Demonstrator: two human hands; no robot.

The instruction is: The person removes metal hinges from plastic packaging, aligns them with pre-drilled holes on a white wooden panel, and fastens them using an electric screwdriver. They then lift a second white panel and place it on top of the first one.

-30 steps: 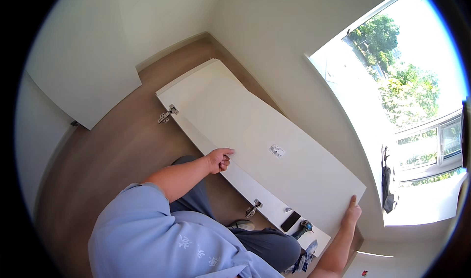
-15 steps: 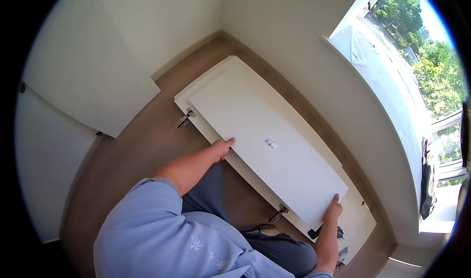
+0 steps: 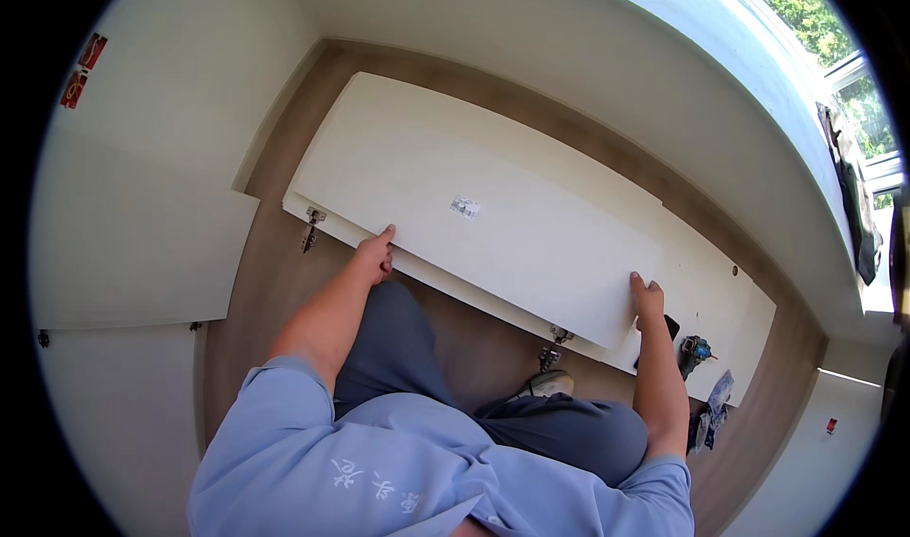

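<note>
A long white cabinet panel (image 3: pixel 431 158) with a small printed label (image 3: pixel 464 207) lies over another white board (image 3: pixel 455 302), with a narrow strip of that lower board showing along the near side. My left hand (image 3: pixel 376 255) is closed on the panel's near edge, thumb on top and fingers curled below. At the right end, my right hand (image 3: pixel 648 302) grips the short edge, its thumb on the upper face and its other fingers mostly hidden. Metal hinges stick out from the lower board's near side, one at the left (image 3: pixel 311 229) and one (image 3: pixel 555 347) near my shoe.
A cordless drill (image 3: pixel 695 352) and a dark flat object (image 3: pixel 671 328) lie on the right part of a white board (image 3: pixel 720 291). Crumpled plastic (image 3: pixel 713 412) is beside them. White panels (image 3: pixel 133 243) stand at the left; a window sill (image 3: pixel 701 44) runs along the right.
The panel has shifted toward the far left end of the boards and sits closer over them, both hands still on it. My view has turned right.
</note>
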